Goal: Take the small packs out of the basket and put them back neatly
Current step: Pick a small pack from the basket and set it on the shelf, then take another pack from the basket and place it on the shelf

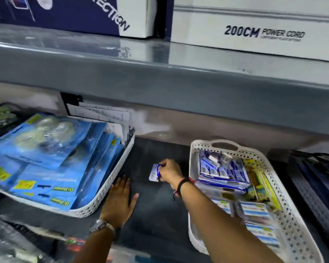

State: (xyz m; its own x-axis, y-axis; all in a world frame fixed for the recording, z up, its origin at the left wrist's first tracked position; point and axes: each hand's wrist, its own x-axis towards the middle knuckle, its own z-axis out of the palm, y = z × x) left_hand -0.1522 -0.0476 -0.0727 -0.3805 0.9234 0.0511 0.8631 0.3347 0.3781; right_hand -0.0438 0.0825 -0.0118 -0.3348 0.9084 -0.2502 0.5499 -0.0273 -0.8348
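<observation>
A white perforated basket (273, 168) stands on the right of the dark shelf. It holds several small blue-and-white packs (224, 173), a few lighter packs (254, 211) nearer me and yellow items along its right side. My right hand (170, 172) is out over the shelf to the left of the basket, shut on a small blue-and-white pack (154, 172) that touches or hovers just above the shelf. Palm down, my left hand (120, 200) lies flat on the shelf with its fingers apart, holding nothing, beside the other basket.
A second white basket (110, 186) on the left is full of large blue blister packs (46, 152), with papers behind it. A grey upper shelf (160, 82) overhangs close above, carrying boxes. Dark bags sit at far right (315, 177).
</observation>
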